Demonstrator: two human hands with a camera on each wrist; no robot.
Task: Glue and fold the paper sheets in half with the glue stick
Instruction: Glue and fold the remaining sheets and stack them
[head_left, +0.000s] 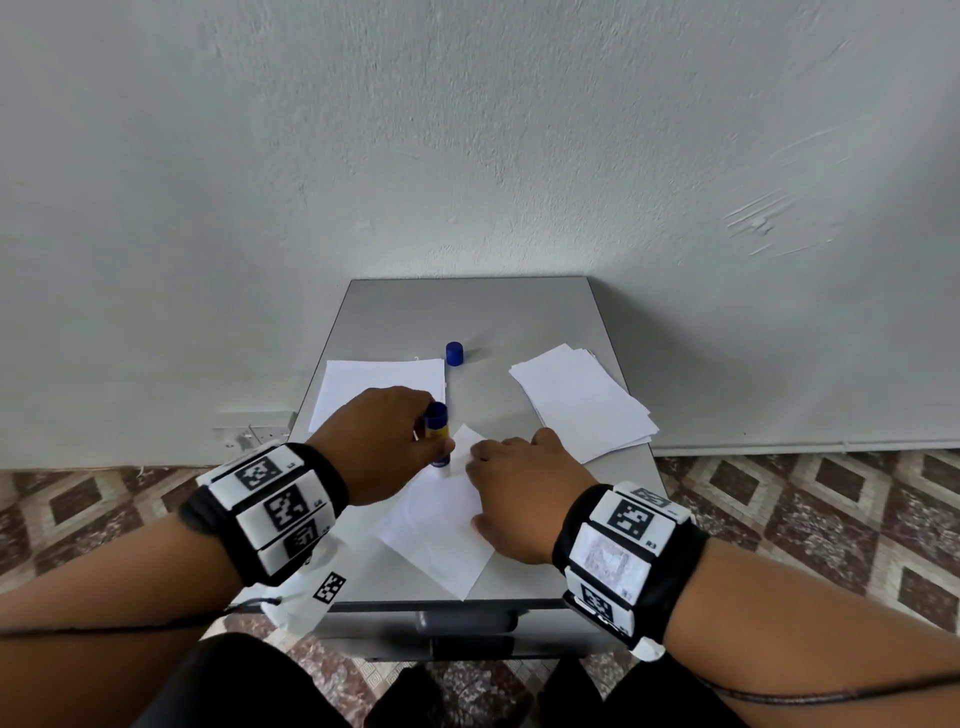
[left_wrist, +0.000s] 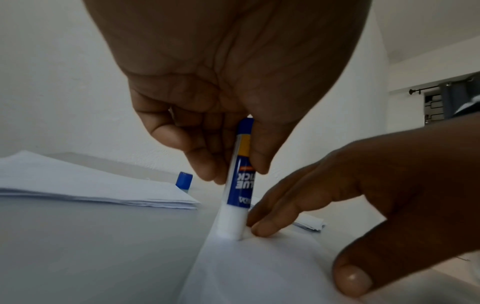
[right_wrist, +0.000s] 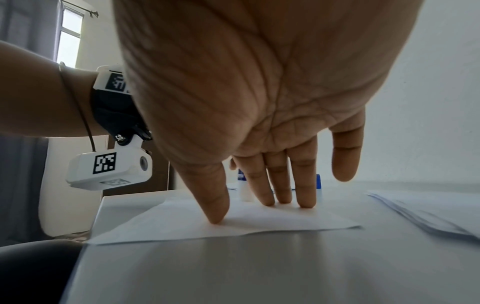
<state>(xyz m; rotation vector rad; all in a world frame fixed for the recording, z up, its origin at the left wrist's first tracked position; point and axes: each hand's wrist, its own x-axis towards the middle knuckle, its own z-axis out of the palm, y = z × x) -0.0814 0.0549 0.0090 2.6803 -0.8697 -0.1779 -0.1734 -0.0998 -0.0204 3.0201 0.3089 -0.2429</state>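
A single white paper sheet (head_left: 436, 525) lies at an angle near the front of the grey table (head_left: 467, 312). My left hand (head_left: 384, 441) grips the blue and white glue stick (head_left: 437, 434) upright, its white tip pressed on the sheet's far left edge (left_wrist: 231, 232). My right hand (head_left: 519, 493) lies flat on the sheet with straight fingers (right_wrist: 283, 185) and thumb pressing the sheet (right_wrist: 233, 222) down. The glue stick (left_wrist: 240, 164) is pinched between thumb and fingers of my left hand (left_wrist: 221, 133). The blue cap (head_left: 454, 353) stands apart farther back.
A stack of white sheets (head_left: 382, 389) lies at the back left, and another stack (head_left: 582, 400) at the right, near the table's edge. A white tagged bag (head_left: 311, 587) hangs at the front left corner. The wall stands right behind the table.
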